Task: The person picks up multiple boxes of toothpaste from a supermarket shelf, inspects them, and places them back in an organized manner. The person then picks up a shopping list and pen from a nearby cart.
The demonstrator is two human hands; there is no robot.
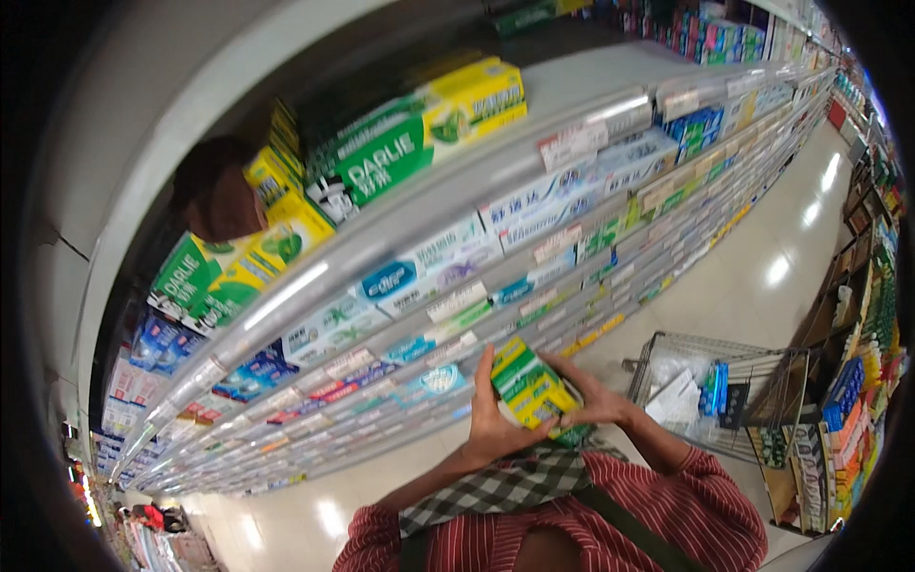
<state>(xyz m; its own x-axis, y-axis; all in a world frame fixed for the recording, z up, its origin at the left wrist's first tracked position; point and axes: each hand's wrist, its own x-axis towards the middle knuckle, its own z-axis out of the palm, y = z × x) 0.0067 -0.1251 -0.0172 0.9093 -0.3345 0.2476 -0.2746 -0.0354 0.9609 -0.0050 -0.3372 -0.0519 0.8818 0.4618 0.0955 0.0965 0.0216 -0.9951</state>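
Between my two hands is a small stack of green and yellow toothpaste boxes point(532, 386), held in front of my chest. My left hand point(492, 422) grips its left side with the thumb and fingers. On the right side, my right hand point(590, 393) closes around the same boxes. The stack is tilted, and my palms hide part of it. Matching green and yellow Darlie cartons point(429, 129) lie on the top shelf point(586, 68) ahead of me. A gap separates them from more such boxes point(236, 264) farther left, beside a dark brown shape I cannot make out.
Lower shelves hold rows of toothpaste boxes point(429, 264) behind price-tag strips point(572, 143). To my right a wire shopping cart point(779, 357) holds packages. Cartons and goods point(808, 465) stand past it. A shiny tiled aisle floor point(772, 243) runs away at the upper right.
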